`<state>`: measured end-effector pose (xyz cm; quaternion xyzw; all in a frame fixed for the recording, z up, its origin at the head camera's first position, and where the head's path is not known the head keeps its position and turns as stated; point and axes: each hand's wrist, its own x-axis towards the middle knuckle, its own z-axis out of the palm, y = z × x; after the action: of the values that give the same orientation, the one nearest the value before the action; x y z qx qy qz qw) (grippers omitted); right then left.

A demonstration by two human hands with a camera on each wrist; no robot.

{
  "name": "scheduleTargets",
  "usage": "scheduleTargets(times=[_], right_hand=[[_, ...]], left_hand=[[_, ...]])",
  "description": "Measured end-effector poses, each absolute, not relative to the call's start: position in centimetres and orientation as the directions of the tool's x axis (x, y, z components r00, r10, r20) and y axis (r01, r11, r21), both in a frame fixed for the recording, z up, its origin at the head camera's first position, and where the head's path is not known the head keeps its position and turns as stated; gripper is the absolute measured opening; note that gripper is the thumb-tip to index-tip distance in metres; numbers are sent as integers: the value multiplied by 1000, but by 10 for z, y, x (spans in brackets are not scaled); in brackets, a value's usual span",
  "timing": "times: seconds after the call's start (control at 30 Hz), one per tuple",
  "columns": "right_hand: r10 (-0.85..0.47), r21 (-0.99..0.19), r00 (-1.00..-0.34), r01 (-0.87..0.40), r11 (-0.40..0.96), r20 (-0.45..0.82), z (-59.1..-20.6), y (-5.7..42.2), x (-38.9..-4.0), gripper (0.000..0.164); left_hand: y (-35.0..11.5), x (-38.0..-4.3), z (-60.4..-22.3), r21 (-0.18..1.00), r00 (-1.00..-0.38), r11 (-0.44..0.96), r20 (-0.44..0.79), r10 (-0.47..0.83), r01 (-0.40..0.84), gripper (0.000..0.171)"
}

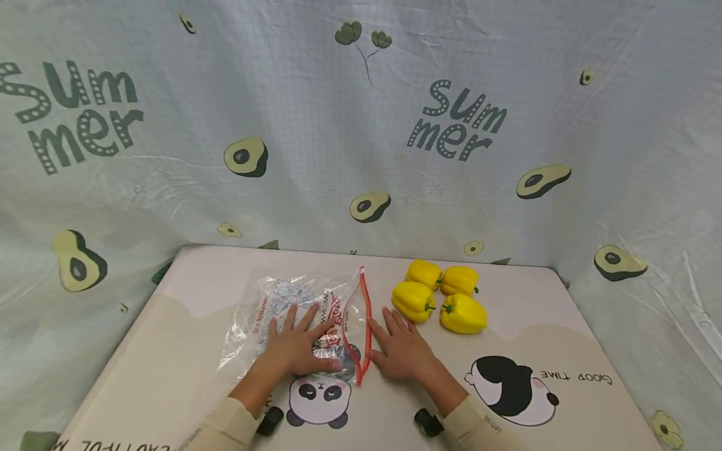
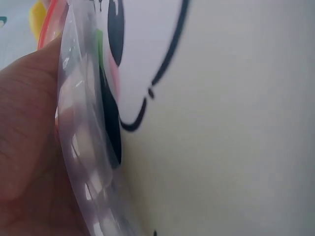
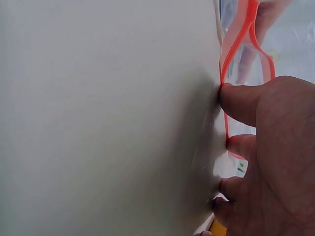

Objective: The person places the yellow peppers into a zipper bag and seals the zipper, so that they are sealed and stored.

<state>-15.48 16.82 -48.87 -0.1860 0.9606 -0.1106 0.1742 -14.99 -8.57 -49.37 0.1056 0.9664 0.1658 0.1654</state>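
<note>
A clear plastic zip bag (image 1: 265,313) with red and blue print lies flat on the table, its red-edged mouth (image 1: 369,313) facing right and parted. My left hand (image 1: 296,351) rests on the bag with fingers spread. The left wrist view shows the bag's film bunched beside that hand (image 2: 24,132). At the mouth, my right hand (image 1: 403,354) touches the table with its fingertips, thumb and index finger against the red edge. In the right wrist view, the red strip (image 3: 238,42) rises in a loop beyond the right thumb (image 3: 241,101).
Several yellow bell peppers (image 1: 464,314) sit in a cluster just beyond my right hand. The pale table (image 1: 186,351) carries printed panda and dog pictures. Behind it hangs a light curtain (image 1: 304,207) with avocado prints.
</note>
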Motion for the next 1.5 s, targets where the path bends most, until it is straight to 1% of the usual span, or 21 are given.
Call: scheduleTargets(times=[0.2, 0.37, 0.47, 0.57, 0.7, 1.0, 1.1, 1.27, 1.33, 1.4, 1.43, 1.47, 1.5], right_hand=[[-389, -281, -871, -309, 909, -300, -488, 166, -155, 72], [-365, -269, -882, -289, 919, -299, -487, 164, -157, 72], [-342, -265, -898, -271, 925, -277, -489, 159, -158, 71], [-321, -261, -914, -256, 931, -250, -491, 153, -158, 72], [-296, -245, -926, -238, 940, -235, -494, 150, -158, 74], [-312, -227, -926, -264, 937, -212, -494, 147, -161, 73], [-301, -218, -928, -254, 943, -221, -492, 145, -162, 73], [-275, -205, -930, -227, 952, -245, -489, 144, -162, 73], [-270, -202, -930, -223, 954, -249, -489, 144, -162, 73], [-270, -207, -930, -222, 953, -250, -488, 145, -162, 73], [-273, -209, -930, -224, 952, -247, -488, 145, -162, 72], [-275, -214, -929, -225, 951, -246, -487, 145, -162, 72], [-277, -218, -928, -225, 950, -248, -487, 145, -162, 73]], left_hand=[[-92, -149, -492, 362, -929, 922, -276, 245, 136, 99], [-91, -148, -488, 368, -928, 921, -282, 244, 130, 97], [-88, -148, -486, 377, -927, 919, -290, 238, 117, 93], [-86, -150, -485, 376, -934, 920, -281, 223, 106, 84], [-85, -152, -487, 366, -940, 923, -258, 224, 119, 75], [-108, -158, -484, 400, -939, 910, -261, 223, 106, 69], [-108, -163, -484, 422, -950, 904, -249, 190, 70, 64], [-93, -169, -485, 452, -976, 891, -207, 63, -38, 62], [-87, -171, -485, 455, -982, 888, -186, 23, -65, 56], [-83, -171, -485, 451, -985, 889, -173, 7, -73, 47], [-81, -170, -485, 442, -986, 894, -166, 6, -69, 46], [-81, -169, -485, 430, -987, 901, -158, 11, -58, 48], [-80, -167, -486, 416, -989, 908, -147, 18, -45, 54]])
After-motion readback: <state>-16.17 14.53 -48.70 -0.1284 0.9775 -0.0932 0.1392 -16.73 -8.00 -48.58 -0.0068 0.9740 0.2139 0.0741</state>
